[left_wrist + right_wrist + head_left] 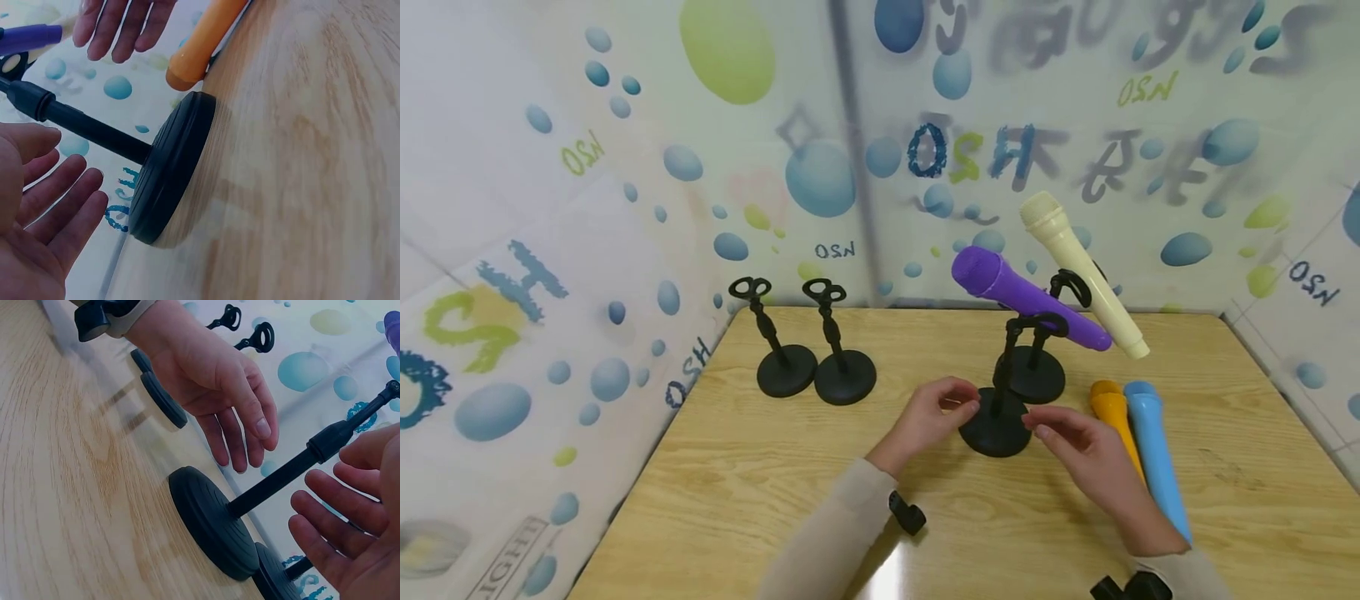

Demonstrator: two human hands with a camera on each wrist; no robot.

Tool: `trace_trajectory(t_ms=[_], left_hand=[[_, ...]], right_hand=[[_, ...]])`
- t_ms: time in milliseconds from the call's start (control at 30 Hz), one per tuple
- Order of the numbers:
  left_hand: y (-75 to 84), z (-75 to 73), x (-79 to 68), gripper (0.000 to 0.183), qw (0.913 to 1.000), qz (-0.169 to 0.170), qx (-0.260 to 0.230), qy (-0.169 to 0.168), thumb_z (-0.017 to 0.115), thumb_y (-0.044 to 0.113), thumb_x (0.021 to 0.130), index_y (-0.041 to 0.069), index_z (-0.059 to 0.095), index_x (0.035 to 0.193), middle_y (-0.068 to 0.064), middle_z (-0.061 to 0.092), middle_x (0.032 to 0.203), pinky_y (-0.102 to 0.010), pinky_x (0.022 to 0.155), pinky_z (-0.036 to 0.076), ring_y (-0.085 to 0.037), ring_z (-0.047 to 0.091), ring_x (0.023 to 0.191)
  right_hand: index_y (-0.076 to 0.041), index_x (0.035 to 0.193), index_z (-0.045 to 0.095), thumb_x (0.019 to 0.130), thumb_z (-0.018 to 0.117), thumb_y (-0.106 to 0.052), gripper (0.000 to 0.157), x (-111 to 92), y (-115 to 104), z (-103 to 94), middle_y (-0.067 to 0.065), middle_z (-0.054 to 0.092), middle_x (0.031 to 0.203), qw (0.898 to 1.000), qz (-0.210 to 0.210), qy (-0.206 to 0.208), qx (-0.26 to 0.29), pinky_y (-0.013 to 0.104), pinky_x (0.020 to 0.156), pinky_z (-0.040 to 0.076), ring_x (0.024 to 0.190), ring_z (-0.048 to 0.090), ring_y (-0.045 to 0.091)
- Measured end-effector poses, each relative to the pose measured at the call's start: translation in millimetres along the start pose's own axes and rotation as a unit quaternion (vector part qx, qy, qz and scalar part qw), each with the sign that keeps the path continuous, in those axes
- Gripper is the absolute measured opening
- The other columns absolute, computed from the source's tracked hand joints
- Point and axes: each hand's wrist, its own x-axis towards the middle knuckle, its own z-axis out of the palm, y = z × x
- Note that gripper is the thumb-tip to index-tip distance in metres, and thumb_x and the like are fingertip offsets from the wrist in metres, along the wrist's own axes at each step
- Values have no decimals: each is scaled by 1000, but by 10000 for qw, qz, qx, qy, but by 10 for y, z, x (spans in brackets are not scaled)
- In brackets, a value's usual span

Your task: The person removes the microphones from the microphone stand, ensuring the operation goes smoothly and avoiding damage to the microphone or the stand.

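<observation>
A purple microphone (1026,296) leans in the clip of the front black microphone stand (992,435). Right behind it, a cream microphone (1082,267) tilts in the clip of a second stand (1039,379). My left hand (927,423) is beside the front stand's left side, fingers loosely bent around no object. On the other side, my right hand (1088,458) is likewise relaxed, palm toward the pole. The left wrist view shows a gap between the left hand (50,206) and the pole (100,132). The right hand (350,519) also appears apart from the pole in the right wrist view.
Two bare stands, one (786,371) left of the other (845,377), stand at the table's back left. An orange microphone (1112,408) and a blue microphone (1153,450) lie to the right, near my right forearm. A patterned wall covering (760,183) borders the wooden table (737,492).
</observation>
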Motion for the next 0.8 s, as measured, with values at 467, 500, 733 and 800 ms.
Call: trace_trajectory(t_ms=[467,500,733,800], left_hand=[[70,171,106,41,9996,-195,-37,-198,71,19,106,7,64,144,-13,73,139,-34,111,55,-29,71,128],[70,184,115,42,9995,-228,-38,-230,71,20,106,7,63,145,-13,72,140,-34,112,55,-29,70,129],[66,260,145,47,9983,-288,-163,-482,74,17,103,7,62,147,-12,71,142,-29,111,54,-24,70,130],[68,271,147,45,9981,-254,-204,-529,74,16,104,6,62,146,-13,72,141,-28,111,54,-22,70,130]], right_hand=[[5,127,72,108,64,-4,23,-68,55,-21,-6,81,114,9999,-39,96,80,12,87,58,102,71,-6],[5,128,72,108,64,-4,23,-72,58,-21,-6,81,114,9999,-22,101,76,12,87,58,102,71,-6],[2,128,73,109,64,-7,23,-83,63,-12,6,81,116,9999,113,92,-21,13,87,58,103,72,-3],[1,129,73,109,64,-8,24,-83,57,-8,11,81,117,9998,175,83,-69,13,87,58,103,72,-3]])
